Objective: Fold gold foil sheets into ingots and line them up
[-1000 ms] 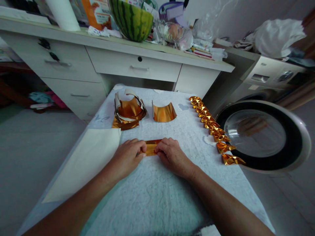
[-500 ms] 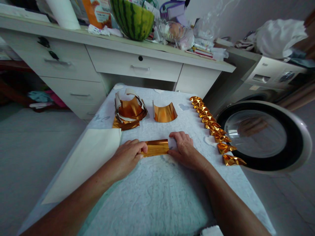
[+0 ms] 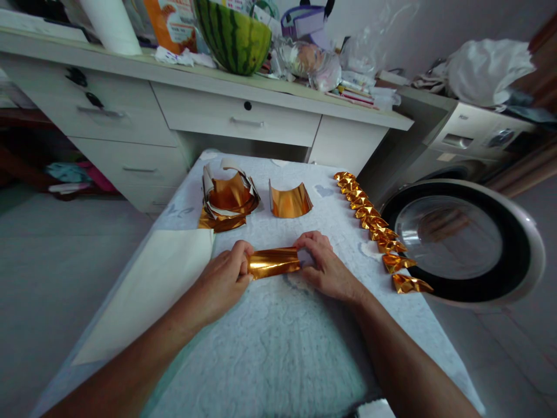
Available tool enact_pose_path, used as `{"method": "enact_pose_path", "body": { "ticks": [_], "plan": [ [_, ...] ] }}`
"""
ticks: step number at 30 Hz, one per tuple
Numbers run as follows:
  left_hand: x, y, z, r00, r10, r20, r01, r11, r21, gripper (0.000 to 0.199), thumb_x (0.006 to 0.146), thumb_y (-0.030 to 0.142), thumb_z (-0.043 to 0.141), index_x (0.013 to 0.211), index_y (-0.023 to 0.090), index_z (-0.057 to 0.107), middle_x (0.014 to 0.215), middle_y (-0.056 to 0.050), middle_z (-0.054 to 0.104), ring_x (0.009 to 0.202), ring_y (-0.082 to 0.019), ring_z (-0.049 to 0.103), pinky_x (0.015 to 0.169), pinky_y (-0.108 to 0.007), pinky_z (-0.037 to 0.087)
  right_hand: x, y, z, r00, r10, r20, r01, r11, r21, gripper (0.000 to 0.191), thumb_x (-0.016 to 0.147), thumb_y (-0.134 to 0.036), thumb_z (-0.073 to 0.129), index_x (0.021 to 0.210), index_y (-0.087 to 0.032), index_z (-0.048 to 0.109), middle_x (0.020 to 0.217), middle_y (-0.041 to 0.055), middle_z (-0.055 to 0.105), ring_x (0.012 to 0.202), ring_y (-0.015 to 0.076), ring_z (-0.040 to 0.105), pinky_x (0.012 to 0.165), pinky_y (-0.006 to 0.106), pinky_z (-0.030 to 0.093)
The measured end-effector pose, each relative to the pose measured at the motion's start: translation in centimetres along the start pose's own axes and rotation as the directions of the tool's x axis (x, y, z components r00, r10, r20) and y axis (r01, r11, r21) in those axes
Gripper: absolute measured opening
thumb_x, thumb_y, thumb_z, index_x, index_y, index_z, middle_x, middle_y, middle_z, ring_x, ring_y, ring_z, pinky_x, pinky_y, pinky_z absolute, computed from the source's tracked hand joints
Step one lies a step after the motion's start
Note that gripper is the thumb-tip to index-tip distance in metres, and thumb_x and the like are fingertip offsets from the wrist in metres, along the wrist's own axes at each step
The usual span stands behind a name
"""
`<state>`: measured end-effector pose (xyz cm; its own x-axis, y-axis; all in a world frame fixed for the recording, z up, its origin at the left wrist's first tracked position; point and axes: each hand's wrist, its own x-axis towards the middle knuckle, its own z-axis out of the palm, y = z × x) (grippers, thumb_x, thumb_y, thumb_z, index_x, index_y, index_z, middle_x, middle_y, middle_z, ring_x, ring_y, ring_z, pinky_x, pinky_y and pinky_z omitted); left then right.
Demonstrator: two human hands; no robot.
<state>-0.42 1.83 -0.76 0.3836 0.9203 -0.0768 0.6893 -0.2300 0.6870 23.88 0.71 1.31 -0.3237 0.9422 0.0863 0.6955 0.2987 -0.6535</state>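
A shiny gold foil strip point(image 3: 274, 262) lies crosswise at the middle of the cloth-covered table. My left hand point(image 3: 230, 267) pinches its left end between thumb and fingers. At the right end, the curved fingers of my right hand point(image 3: 319, 261) touch the edge, thumb below and index finger above. Beyond them stands one curved gold sheet point(image 3: 290, 200). Left of that sheet is a nested stack of curved gold sheets point(image 3: 230, 194). Folded gold pieces point(image 3: 369, 217) form a slanting row along the table's right side.
White paper point(image 3: 152, 290) covers the left part of the table point(image 3: 270, 360). Behind stands a drawer counter point(image 3: 243, 122) with a cut watermelon point(image 3: 235, 38) and clutter. An open washing machine door point(image 3: 461, 241) adjoins the right edge.
The left fingers have shifted left and lifted off the strip's face to its left end, so more gold shows. The right fingers have moved slightly at the right end.
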Motion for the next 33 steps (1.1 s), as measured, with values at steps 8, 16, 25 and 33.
{"method": "enact_pose_path", "body": {
  "ticks": [8, 16, 25, 33],
  "plan": [
    [-0.3, 0.1, 0.4, 0.998, -0.019, -0.065, 0.022, 0.999, 0.047, 0.036, 0.076, 0.017, 0.048, 0.110, 0.022, 0.039, 0.079, 0.003, 0.050, 0.076, -0.019, 0.058, 0.073, -0.034, 0.045, 0.3, 0.6, 0.6, 0.998, 0.054, -0.032, -0.056, 0.996, -0.071, 0.011, 0.077, -0.023, 0.071, 0.085, -0.020, 0.063, 0.104, 0.0046, 0.055, 0.102, 0.0229, 0.044, 0.091, 0.040, 0.034],
    [-0.2, 0.3, 0.2, 0.966, 0.043, -0.254, -0.049, 0.999, -0.017, 0.037, 0.073, 0.028, 0.063, 0.107, 0.021, 0.053, 0.108, -0.005, 0.051, 0.101, -0.024, 0.055, 0.088, -0.040, 0.047, 0.3, 0.9, 0.3, 0.998, -0.054, -0.043, 0.057, 0.995, 0.081, 0.005, 0.084, -0.018, 0.064, 0.080, -0.019, 0.062, 0.105, 0.0048, 0.058, 0.102, 0.0207, 0.049, 0.093, 0.039, 0.035],
    [-0.4, 1.1, -0.8, 0.975, 0.080, -0.206, -0.111, 0.983, -0.144, 0.021, 0.089, 0.040, 0.053, 0.089, 0.021, 0.062, 0.094, -0.002, 0.064, 0.091, -0.022, 0.061, 0.083, -0.036, 0.047, 0.2, 0.3, 0.0, 0.998, 0.028, -0.050, -0.004, 0.907, 0.421, 0.015, 0.088, -0.032, 0.058, 0.081, -0.020, 0.056, 0.081, 0.0006, 0.060, 0.078, 0.0157, 0.054, 0.074, 0.028, 0.041],
    [-0.7, 1.5, -0.7, 0.987, 0.010, -0.162, -0.080, 0.899, -0.431, 0.023, 0.090, 0.040, 0.053, 0.098, 0.020, 0.061, 0.093, -0.002, 0.069, 0.087, -0.020, 0.066, 0.078, -0.033, 0.052, 0.2, 0.3, 0.7, 0.996, 0.092, -0.008, -0.064, 0.759, 0.648, 0.026, 0.080, -0.041, 0.071, 0.085, -0.020, 0.056, 0.078, -0.0009, 0.058, 0.073, 0.0132, 0.053, 0.067, 0.025, 0.040]
  ]
}}
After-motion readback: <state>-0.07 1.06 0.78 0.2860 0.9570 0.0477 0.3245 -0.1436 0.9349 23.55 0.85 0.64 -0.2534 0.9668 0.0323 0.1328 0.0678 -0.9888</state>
